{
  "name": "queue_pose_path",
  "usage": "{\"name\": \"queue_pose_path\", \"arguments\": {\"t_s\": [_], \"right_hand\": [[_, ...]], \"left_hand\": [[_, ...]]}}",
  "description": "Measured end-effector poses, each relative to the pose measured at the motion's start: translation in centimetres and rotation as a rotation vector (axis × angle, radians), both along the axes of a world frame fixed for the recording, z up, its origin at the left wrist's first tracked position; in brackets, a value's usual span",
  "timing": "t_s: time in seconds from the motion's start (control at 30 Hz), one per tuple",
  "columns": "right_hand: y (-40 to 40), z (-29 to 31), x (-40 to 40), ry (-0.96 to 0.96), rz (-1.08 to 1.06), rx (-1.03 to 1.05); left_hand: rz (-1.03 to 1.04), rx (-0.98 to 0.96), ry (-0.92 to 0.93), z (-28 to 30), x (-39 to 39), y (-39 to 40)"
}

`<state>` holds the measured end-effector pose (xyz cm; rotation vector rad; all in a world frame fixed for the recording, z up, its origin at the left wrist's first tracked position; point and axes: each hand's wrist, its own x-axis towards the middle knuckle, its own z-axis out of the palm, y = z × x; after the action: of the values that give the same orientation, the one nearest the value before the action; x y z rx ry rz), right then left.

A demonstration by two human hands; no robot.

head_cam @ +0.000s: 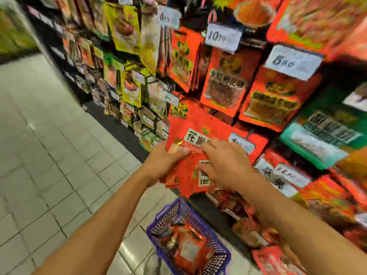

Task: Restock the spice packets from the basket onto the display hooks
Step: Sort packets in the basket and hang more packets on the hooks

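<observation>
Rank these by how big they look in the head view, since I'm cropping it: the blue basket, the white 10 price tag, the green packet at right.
1. Blue basket and green packet: look alike in size, and the packet hangs nearer the camera, so I won't rank them.
2. White 10 price tag: clearly smallest.

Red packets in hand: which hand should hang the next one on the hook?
Right, probably. The right hand lies on top of the red packets, nearer the display, while the left hand grips their left edge.
</observation>
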<state>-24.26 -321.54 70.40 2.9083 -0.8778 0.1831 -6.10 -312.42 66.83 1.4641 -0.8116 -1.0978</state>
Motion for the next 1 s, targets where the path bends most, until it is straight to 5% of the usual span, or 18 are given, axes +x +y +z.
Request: {"name": "queue_pose_path", "arguments": {"t_s": [0.13, 0.33, 0.53, 0.8, 1.0], "right_hand": [[-1.3, 6.4, -3.8, -0.229, -0.125, 0.211], [-2.8, 14.6, -10.4, -0.892, -0.246, 0.582], [-2.9, 20.2, -13.7, -1.399, -0.296, 0.636], [-3.8, 25.3, -15.8, -1.675, -0.414, 0.545], [-6.0, 29.6, -16.3, -1.687, -0.504, 0.481]], "left_hand": [[-0.007, -0.130, -0.068, 6.5, 0.3, -2.4], [-0.088, -0.328, -0.084, 13.6, -2.5, -5.9], [-0.168, -0.454, -0.040, 18.2, -6.1, -8.4], [-0.216, -0.516, 0.019, 22.0, -8.6, -11.2], [-0.174, -0.593, -0.017, 23.7, -8.2, -12.8]]}}
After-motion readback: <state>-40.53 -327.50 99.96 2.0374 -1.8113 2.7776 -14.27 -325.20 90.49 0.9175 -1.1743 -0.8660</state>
